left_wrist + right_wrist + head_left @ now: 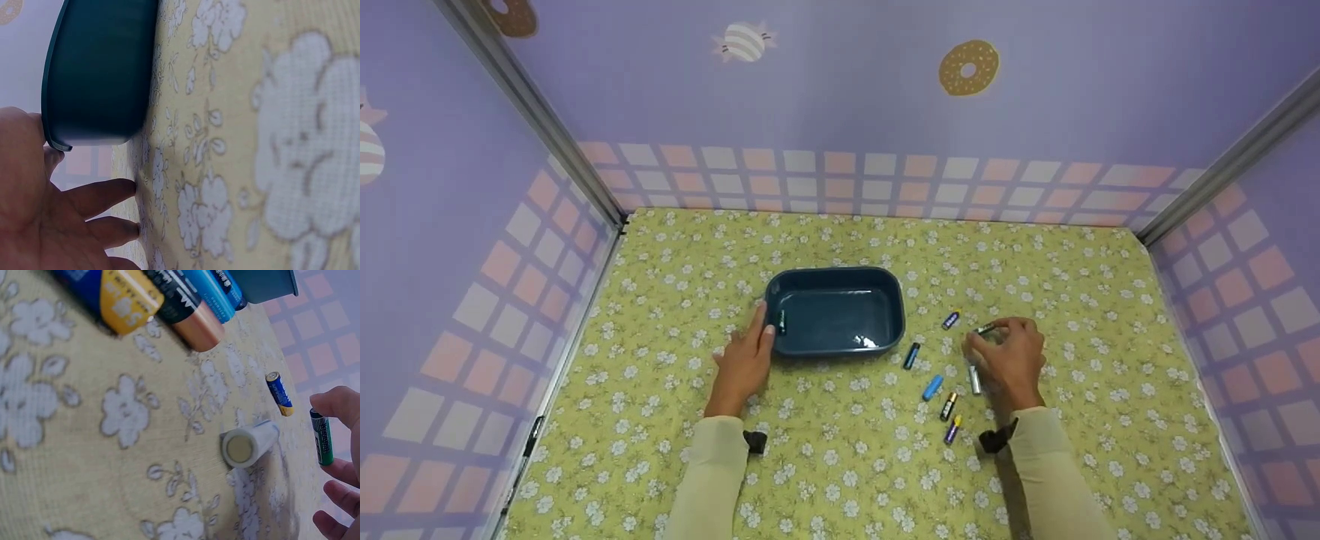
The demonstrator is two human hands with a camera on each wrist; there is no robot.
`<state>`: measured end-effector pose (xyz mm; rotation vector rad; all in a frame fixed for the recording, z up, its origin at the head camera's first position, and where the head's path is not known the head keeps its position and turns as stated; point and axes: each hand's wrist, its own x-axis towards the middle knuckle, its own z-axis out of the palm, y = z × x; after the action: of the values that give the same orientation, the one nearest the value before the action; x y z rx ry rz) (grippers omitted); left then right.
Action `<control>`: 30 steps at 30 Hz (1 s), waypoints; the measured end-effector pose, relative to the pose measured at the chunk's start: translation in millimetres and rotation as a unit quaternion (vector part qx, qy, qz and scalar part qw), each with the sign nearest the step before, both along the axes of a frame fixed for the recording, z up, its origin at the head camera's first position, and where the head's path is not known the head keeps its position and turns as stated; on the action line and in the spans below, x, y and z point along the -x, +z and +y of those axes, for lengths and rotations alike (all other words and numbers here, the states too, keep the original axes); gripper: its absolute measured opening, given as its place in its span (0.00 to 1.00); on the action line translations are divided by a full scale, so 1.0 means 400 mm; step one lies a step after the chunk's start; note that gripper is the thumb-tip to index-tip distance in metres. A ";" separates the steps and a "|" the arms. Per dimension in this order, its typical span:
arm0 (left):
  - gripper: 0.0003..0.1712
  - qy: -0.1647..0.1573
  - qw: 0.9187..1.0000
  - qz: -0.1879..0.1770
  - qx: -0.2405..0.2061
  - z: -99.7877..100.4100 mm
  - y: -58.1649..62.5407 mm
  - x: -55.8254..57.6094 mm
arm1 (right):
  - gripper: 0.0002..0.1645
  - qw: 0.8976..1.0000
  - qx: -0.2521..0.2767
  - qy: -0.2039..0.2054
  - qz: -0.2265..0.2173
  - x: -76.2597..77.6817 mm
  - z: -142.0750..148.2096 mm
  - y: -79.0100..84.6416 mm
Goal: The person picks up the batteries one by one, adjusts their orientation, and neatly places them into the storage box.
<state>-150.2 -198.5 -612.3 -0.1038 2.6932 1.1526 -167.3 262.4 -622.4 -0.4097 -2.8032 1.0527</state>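
two hands (740, 361) (1011, 358) over flowered cloth (825, 450) between purple walls (840, 97): left, unclenched, touches basin (840, 319); right pinches green battery (322, 439).

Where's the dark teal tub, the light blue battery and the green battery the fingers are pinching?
Dark teal tub (832, 318): head view, bare inside bottom.
Light blue battery (933, 388): head view, middle of its side.
Pinched green battery (322, 437): right wrist view, middle of its side.

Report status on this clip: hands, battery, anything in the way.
Left hand touching tray. Right hand pinching green battery. Loose batteries lying between right hand and tray.
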 end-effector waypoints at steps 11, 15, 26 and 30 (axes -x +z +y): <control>0.38 0.001 1.000 0.001 0.000 0.000 0.001 -0.001 | 0.35 0.999 0.022 0.014 0.027 0.008 -0.014 0.031; 0.38 0.000 1.000 0.000 -0.005 0.000 0.002 -0.003 | 0.34 0.999 0.030 0.018 0.035 0.011 -0.022 0.040; 0.38 -0.001 1.000 -0.011 -0.003 0.001 0.004 -0.004 | 0.33 0.992 0.067 0.058 0.085 0.027 -0.068 0.070; 0.38 -0.001 1.000 -0.009 -0.002 0.001 0.002 -0.004 | 0.33 0.988 0.087 0.073 0.101 0.038 -0.089 0.078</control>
<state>-148.7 -198.2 -611.3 -0.1112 2.6740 1.1502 -182.5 226.9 -591.3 -0.1072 -2.6040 1.2946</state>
